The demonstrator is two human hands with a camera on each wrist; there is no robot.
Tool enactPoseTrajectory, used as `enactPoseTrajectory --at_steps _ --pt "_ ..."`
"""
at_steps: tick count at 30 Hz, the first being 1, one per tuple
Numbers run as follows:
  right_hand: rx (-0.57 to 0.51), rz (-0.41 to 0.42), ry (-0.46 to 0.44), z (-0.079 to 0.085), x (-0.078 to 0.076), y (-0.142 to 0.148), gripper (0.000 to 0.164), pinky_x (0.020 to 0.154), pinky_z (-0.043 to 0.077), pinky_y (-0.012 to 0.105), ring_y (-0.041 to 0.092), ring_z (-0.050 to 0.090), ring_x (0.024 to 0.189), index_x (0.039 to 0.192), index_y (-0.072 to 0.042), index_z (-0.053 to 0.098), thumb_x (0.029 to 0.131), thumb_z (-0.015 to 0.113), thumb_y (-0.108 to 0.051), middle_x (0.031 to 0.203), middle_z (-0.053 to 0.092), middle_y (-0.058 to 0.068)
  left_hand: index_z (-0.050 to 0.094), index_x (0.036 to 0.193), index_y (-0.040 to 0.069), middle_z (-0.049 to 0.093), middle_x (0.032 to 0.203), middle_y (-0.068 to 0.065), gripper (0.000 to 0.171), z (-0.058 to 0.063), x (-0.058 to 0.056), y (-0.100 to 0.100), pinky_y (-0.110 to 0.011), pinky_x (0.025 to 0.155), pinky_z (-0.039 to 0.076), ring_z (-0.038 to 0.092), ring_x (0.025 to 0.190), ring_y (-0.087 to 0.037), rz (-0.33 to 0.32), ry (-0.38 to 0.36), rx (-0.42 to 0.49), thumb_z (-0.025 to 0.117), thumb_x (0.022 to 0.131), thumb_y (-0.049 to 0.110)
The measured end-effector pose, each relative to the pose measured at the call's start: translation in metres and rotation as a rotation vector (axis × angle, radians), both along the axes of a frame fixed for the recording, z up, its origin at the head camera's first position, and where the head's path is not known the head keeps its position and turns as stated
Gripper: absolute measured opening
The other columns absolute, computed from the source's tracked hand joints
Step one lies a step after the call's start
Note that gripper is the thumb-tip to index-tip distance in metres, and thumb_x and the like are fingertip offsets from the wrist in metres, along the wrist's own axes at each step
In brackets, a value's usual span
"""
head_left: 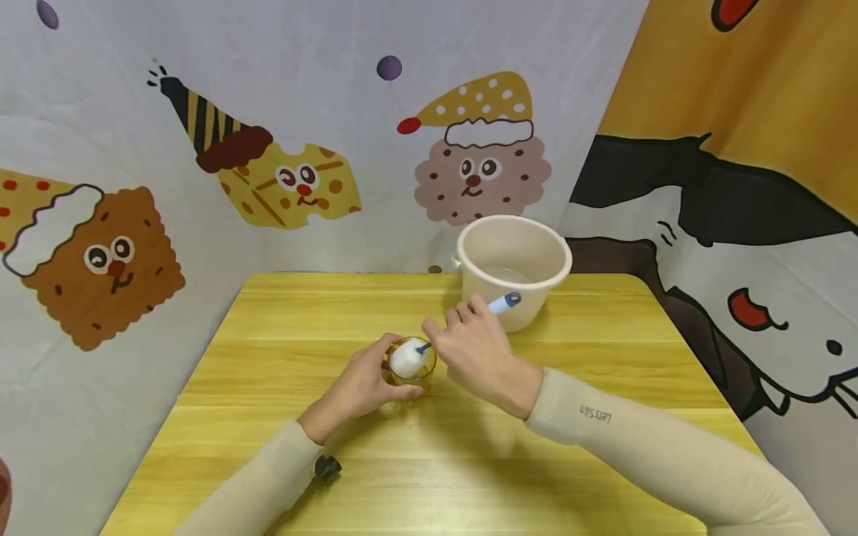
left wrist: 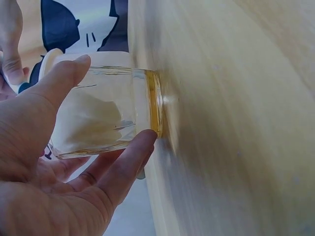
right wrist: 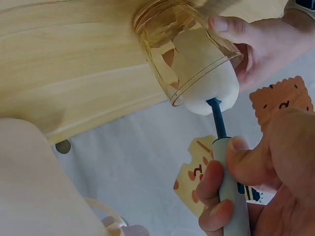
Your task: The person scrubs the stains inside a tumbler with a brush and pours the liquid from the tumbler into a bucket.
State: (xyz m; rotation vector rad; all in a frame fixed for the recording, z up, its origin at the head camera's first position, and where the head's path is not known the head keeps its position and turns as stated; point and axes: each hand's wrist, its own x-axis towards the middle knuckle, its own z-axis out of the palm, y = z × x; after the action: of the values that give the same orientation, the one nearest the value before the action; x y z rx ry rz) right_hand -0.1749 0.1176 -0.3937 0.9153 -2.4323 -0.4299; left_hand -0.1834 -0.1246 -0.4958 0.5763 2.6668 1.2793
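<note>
An amber-tinted clear glass cup (head_left: pixel 427 374) stands tilted over the table, its base edge close to the wood in the left wrist view. My left hand (head_left: pixel 365 380) grips it from the side, thumb and fingers spread round the wall. With my right hand (head_left: pixel 476 353) I hold a sponge cup brush by its pale blue-grey handle (right wrist: pixel 230 191). The brush's white sponge head (right wrist: pixel 216 88) sits inside the cup, bulging slightly past the rim. A dark blue neck (right wrist: pixel 217 115) joins sponge and handle.
A cream plastic bucket (head_left: pixel 515 249) stands at the back right of the wooden table (head_left: pixel 281 320), just beyond my right hand, with what looks like water in its bottom. Cartoon-printed cloth (head_left: pixel 302 45) hangs behind the table. A dark watch-like object (head_left: pixel 328 468) sits at my left wrist.
</note>
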Motion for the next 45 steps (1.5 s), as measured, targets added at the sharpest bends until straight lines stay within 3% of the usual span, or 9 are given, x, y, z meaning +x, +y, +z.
enactPoseTrajectory --at_steps 11,18,28,37,45 --pt "0.034 0.059 0.169 -0.001 0.005 -0.005 0.022 0.087 0.045 0.036 0.023 0.071 0.086 0.107 -0.021 0.081 0.094 0.098 -0.027 0.088 0.081 0.005 0.060 0.158 0.013 0.077 0.141 -0.013 0.084 -0.001 -0.001 0.001 -0.038 0.092 0.072 0.082 0.117 -0.027 0.000 0.024 -0.004 0.104 0.091 0.037" --pt "0.054 0.086 0.221 0.002 0.006 -0.011 0.020 0.090 0.046 0.036 0.025 0.072 0.090 0.100 -0.020 0.080 0.096 0.098 -0.029 0.090 0.083 0.005 0.060 0.158 0.014 0.077 0.140 -0.012 0.084 -0.002 -0.001 0.001 -0.038 0.092 0.072 0.082 0.117 -0.028 -0.004 0.026 -0.013 0.105 0.091 0.039" --pt "0.128 0.070 0.184 0.012 0.005 -0.016 0.015 0.098 0.046 0.036 0.021 0.071 0.090 0.093 -0.022 0.082 0.095 0.096 -0.025 0.088 0.083 0.002 0.060 0.158 0.014 0.079 0.134 -0.010 0.087 -0.003 0.000 0.000 -0.033 0.087 0.068 0.077 0.111 -0.019 -0.005 0.052 -0.039 0.105 0.090 0.044" --pt "0.186 0.051 0.122 0.021 0.007 -0.019 0.015 0.097 0.043 0.036 0.019 0.068 0.089 0.096 -0.025 0.085 0.093 0.098 -0.029 0.089 0.085 0.001 0.060 0.160 0.013 0.079 0.135 -0.011 0.091 -0.001 0.001 0.000 -0.043 0.093 0.071 0.079 0.116 -0.025 0.017 0.047 -0.056 0.105 0.088 0.046" --pt "0.175 0.032 0.012 0.028 0.004 -0.018 0.015 0.097 0.042 0.037 0.020 0.068 0.088 0.096 -0.025 0.084 0.094 0.098 -0.028 0.087 0.084 0.000 0.059 0.160 0.011 0.080 0.133 -0.013 0.093 0.001 0.001 0.001 -0.045 0.095 0.072 0.080 0.117 -0.028 0.018 0.033 -0.042 0.106 0.087 0.044"
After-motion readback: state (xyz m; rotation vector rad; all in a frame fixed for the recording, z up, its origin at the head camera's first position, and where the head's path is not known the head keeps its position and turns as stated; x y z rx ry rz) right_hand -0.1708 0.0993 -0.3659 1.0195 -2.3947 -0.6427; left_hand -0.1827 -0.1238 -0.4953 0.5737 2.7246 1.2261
